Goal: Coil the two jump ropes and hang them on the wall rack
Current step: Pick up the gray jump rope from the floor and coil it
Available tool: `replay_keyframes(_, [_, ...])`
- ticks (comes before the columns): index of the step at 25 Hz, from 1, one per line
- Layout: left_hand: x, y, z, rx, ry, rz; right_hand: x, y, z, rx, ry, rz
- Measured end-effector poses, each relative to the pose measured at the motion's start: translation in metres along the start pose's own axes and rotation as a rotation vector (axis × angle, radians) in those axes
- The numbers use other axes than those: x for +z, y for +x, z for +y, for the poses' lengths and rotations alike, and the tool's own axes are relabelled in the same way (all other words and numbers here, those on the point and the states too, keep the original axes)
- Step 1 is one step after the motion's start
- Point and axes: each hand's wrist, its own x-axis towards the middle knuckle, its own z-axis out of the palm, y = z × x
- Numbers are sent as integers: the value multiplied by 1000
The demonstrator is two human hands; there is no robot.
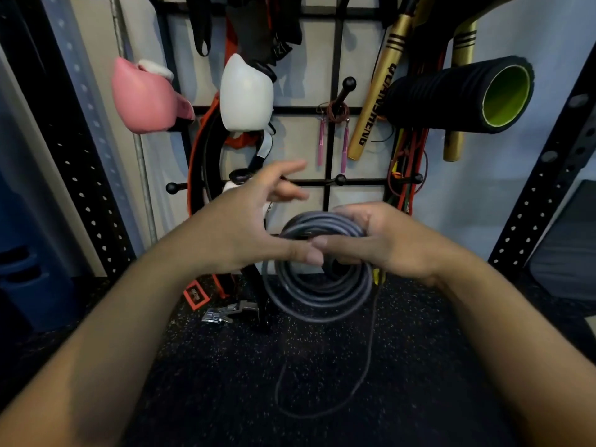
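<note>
Grey jump rope (317, 282) sits in loops in your right hand (387, 243), whose fingers curl round the coil. Its loose end hangs down over the black speckled floor (322, 366). Your left hand (254, 221) is spread, its thumb touching the coil. A second rope with pink handles (335, 124) hangs on the wall rack (335, 53). A gold stick (374, 101) reads "GUANSHENG", though the letters are blurry.

I see grey jump rope (317, 282) wound into a tight multi-loop coil, upright, frame centre; loose tail trails toward 6 o'clock onto floor. Pink-handled jump rope (335, 130), coiled, hangs on wall rack (335, 43) peg at 12 o'clock.
</note>
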Motion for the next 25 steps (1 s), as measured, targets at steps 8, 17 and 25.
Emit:
replay_keyframes(8, [34,5,-2,-187,-331,-212,7,11,10,-17,-1,57])
replay_keyframes(17, [48,12,1,-113,-1072,190,-10,5,48,5,182,292])
replay_keyframes(25, [70,18,19,-302,-1418,794,55,7,23,83,463,124])
